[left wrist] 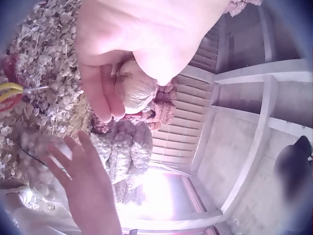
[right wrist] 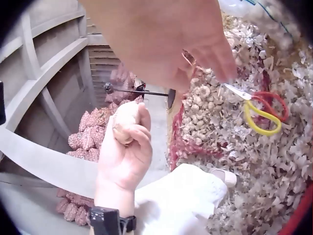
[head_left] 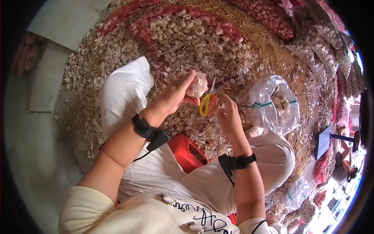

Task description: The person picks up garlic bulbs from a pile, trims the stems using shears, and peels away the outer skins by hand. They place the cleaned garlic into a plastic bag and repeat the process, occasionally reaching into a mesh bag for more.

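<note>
The left hand [head_left: 177,91] grips a whole garlic bulb [head_left: 197,85] between thumb and fingers; in the left wrist view the bulb [left wrist: 134,87] shows under the thumb. To its right, the right hand [head_left: 230,117] is held up with fingers apart and nothing in them; the right wrist view shows this hand [right wrist: 171,39] near the top. Scissors [head_left: 207,102] with one yellow and one red handle lie between the hands on the garlic skins, blades pointing away from the person. In the right wrist view the scissors [right wrist: 259,107] touch neither hand.
A clear plastic bag [head_left: 272,105] of garlic with a green tie stands right of the right hand. A red container [head_left: 187,153] sits between the legs. Loose skins [head_left: 117,52] cover the floor, with a heap of bulbs [head_left: 183,29] on red netting beyond and stacked net sacks [head_left: 265,17] at the upper right.
</note>
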`<state>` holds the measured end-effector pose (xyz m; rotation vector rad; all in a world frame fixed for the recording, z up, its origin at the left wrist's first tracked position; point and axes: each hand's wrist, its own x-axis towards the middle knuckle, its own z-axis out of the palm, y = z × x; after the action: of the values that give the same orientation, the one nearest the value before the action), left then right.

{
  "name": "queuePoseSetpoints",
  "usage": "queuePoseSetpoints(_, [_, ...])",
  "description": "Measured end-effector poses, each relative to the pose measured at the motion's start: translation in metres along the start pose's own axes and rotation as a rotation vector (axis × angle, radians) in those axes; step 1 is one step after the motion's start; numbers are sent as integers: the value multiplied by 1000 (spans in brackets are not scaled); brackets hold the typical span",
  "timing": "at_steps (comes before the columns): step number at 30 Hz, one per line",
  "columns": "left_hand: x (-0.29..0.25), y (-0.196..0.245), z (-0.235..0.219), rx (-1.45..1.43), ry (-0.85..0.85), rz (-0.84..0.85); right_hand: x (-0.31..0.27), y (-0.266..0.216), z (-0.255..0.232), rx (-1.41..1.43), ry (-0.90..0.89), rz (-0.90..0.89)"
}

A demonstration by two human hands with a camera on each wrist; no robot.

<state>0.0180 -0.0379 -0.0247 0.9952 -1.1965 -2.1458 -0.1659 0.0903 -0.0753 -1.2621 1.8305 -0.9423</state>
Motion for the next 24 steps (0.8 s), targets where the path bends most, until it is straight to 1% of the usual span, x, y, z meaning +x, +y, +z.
queuePoseSetpoints(1, [-1,-1,-1,-17,-73,-15,-1,-5,-1,-27,41,-80])
queuePoseSetpoints(2, [-1,-5,0,-18,-73,-15,-2,-12,-3,-27,41,-81])
queuePoseSetpoints(4, [-5,-12,9,128,-226,127,-4,-28,-9,621,-110,117])
queuePoseSetpoints(5, [-11,-11,15,47,-304,132,-7,-39,-12,731,-163,113])
queuePoseSetpoints(6, [-13,-16,18,48,-306,126,-10,-45,-13,735,-160,117])
queuePoseSetpoints(8, [-14,-27,21,197,-324,246,-15,-54,-13,836,-226,61])
queuePoseSetpoints(9, [-14,-27,24,287,-289,370,-17,-60,-12,829,-188,56])
queuePoseSetpoints(10, [-16,-25,24,289,-293,363,-18,-59,-12,834,-183,60])
queuePoseSetpoints(12, [-18,-20,24,782,-173,473,-21,-56,-12,775,-120,15])
queuePoseSetpoints(13, [-18,-21,24,783,-176,467,-21,-55,-13,754,-99,30])
queuePoseSetpoints(15, [-18,-24,25,702,-201,366,-21,-52,-13,761,-101,28])
queuePoseSetpoints(16, [-18,-26,26,703,-203,363,-20,-52,-14,762,-103,19])
queuePoseSetpoints(18, [-20,-27,30,624,-128,458,-21,-57,-14,750,-86,36])
queuePoseSetpoints(21, [-24,-18,33,659,-157,458,-23,-58,-12,744,-62,42])
queuePoseSetpoints(24, [-22,-26,30,667,-142,499,-25,-55,-14,684,-77,36])
